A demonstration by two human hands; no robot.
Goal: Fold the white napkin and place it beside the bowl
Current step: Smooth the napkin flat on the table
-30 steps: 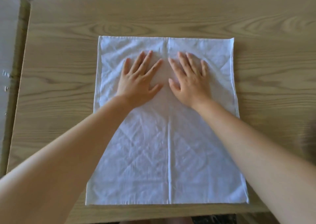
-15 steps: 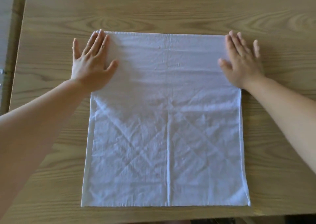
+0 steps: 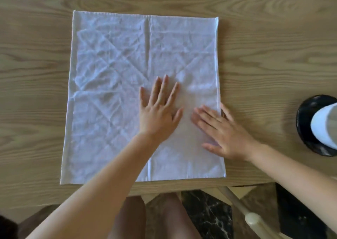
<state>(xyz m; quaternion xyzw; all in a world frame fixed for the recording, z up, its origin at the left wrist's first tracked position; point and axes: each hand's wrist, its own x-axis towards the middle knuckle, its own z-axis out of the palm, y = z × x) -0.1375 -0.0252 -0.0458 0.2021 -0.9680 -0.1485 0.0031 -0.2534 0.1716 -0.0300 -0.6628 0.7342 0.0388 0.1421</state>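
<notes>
The white napkin lies spread flat and creased on the wooden table, unfolded. My left hand rests palm down on its middle-right part, fingers apart. My right hand lies flat on the napkin's right edge, fingers pointing left, thumb side partly on the wood. Neither hand grips the cloth. A black bowl sits at the right edge of the view, with something white in or over it, cut off by the frame.
The table's near edge runs just below the napkin. Under it I see my knees, a dark marbled floor and a pale chair frame. Bare wood surrounds the napkin on the left and far side.
Both hands moved from the napkin's far corners down to its right half. The view shifted toward me and rightward, bringing the bowl into view.
</notes>
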